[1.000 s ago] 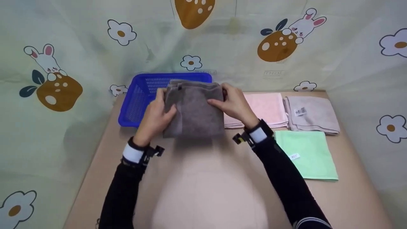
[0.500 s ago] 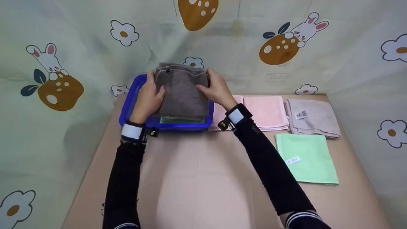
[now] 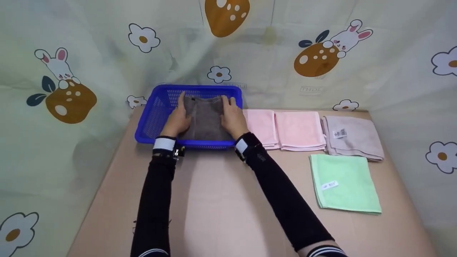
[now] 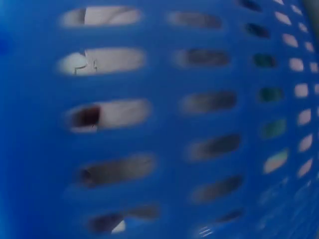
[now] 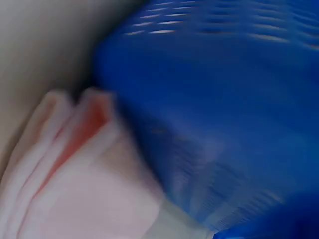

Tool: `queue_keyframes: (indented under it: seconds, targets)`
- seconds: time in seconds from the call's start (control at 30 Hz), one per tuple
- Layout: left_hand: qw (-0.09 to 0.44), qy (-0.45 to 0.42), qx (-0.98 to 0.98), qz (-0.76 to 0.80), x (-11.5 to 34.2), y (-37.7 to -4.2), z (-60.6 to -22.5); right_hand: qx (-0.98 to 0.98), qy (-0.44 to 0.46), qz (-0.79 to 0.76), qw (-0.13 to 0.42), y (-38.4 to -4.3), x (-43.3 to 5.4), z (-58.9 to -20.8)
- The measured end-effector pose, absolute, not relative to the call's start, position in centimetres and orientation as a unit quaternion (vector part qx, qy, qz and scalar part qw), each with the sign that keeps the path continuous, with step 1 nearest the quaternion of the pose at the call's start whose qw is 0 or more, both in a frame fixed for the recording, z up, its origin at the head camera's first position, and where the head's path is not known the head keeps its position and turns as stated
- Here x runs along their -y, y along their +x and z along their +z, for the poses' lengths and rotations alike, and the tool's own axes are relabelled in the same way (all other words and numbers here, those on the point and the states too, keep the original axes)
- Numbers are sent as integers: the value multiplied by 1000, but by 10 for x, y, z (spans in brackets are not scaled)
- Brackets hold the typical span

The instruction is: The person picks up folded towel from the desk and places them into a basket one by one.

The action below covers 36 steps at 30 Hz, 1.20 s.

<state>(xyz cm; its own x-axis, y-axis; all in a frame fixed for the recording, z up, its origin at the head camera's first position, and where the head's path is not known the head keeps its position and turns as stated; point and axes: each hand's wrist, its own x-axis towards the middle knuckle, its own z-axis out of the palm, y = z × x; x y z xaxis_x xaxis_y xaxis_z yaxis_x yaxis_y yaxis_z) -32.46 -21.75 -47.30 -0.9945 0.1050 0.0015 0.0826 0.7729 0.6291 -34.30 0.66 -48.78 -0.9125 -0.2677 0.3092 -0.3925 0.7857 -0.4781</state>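
A folded dark grey towel lies inside the blue plastic basket, towards its right half. My left hand is at the towel's left edge, one finger stretched towards the basket's back wall. On the opposite side, my right hand touches the right edge, its visible fingers straight along the cloth. Some fingertips and whatever lies beneath the grey towel are hidden. The left wrist view is filled by the slotted basket wall. In the right wrist view, the basket stands beside a folded pink towel.
Right of the basket lie two folded pink towels, one against it and another beyond. Farther right is a pale mauve towel with a label. A green towel lies in front of it. A patterned curtain stands behind the table.
Both hands carried the grey towel left and away from me over the basket, then lowered it inside. Fingers formerly behind the towel now show along its sides.
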Motion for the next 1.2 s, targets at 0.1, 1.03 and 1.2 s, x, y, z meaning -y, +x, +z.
queue_keyframes:
  seconds: [0.1,1.03,1.2]
  targets:
    - [40,82,-935,342,217,-323,-479,945,179,243,122,-341,-4,-491]
    - [187,141,-961,147,200,-315,-483,985,165,-9,-45,-339,1,-483]
    - [193,143,-959,148,196,-319,-486,987,159,-17,-33,-339,-3,-486]
